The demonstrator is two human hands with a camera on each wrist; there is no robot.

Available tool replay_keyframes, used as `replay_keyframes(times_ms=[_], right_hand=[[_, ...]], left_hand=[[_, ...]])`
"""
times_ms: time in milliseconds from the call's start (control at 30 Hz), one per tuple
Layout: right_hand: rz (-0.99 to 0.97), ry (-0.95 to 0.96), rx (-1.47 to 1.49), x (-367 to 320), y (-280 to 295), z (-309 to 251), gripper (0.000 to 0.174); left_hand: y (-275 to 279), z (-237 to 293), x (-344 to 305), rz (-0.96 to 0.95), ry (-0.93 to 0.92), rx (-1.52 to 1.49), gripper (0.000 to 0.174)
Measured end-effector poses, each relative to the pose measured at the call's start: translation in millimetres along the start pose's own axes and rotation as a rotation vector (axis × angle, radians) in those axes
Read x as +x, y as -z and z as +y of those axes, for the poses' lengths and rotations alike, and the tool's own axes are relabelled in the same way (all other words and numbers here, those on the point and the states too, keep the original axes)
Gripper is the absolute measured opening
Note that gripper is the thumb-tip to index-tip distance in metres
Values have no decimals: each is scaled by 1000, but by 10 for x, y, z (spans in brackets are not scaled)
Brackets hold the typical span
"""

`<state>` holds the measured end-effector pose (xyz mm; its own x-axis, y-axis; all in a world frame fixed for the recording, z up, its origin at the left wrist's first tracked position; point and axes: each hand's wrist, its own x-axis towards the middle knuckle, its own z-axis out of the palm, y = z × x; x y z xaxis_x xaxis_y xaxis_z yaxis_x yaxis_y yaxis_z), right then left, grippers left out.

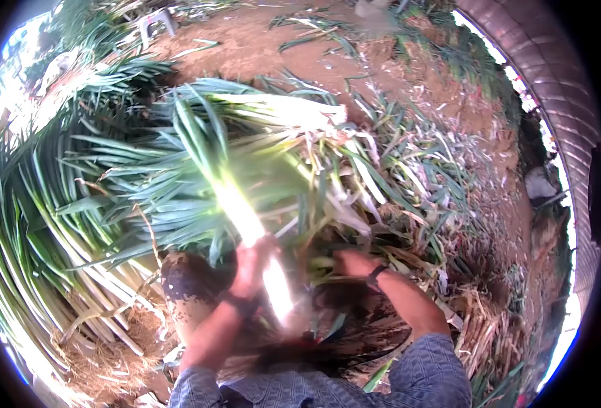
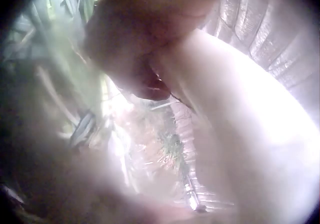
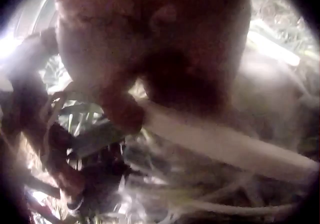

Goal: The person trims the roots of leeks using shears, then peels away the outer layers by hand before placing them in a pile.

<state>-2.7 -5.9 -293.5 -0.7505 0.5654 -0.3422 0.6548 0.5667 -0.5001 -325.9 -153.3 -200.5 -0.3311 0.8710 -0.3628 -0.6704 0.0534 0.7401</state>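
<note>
- The left hand [image 1: 251, 262] has its grip closed round a leek [image 1: 236, 207]. The fingers wrap the white shaft low down, with the knuckles turned towards the head camera.
- The left forearm rises steeply from the blue sleeve [image 1: 202, 387]. The wrist is nearly straight and carries a dark band [image 1: 238, 302].
- The leek stands tilted. Its bright white shaft passes through the fist and on down towards the person's lap, and its green leaves fan up and to the left, off the ground.
- In the left wrist view the palm [image 2: 145, 39] fills the top and the pale shaft [image 2: 250, 134] runs beside it. Everything there is blurred.
- The right hand [image 1: 355, 262] reaches forward, palm down, into the heap [image 1: 396, 204] of cut leaves and husks. Its wrist is bent slightly inward and bears a dark strap [image 1: 375, 275].
- In the right wrist view the right hand's fingers [image 3: 125, 114] bend down onto a pale stalk [image 3: 225, 144] lying in the heap, and one fingertip touches the stalk's near end. I cannot tell whether this grip is closed round it.
- The two hands are near each other but apart, with the leek left of the right hand.
- A stack [image 1: 35, 224] of whole leeks lies along the left side of the ground, leaves pointing away.
- Bare brown soil [image 1: 260, 47] shows beyond the heap, strewn with stray leaves.
- A ribbed curved wall [image 1: 552, 75] borders the ground on the right.
</note>
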Motion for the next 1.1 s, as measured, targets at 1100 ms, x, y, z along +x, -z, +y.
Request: replay_keyframes(times_ms=[1100], right_hand=[[336,290,580,772,544,-2565,47]], left_hand=[[16,14,-68,32,-55,-150,60]])
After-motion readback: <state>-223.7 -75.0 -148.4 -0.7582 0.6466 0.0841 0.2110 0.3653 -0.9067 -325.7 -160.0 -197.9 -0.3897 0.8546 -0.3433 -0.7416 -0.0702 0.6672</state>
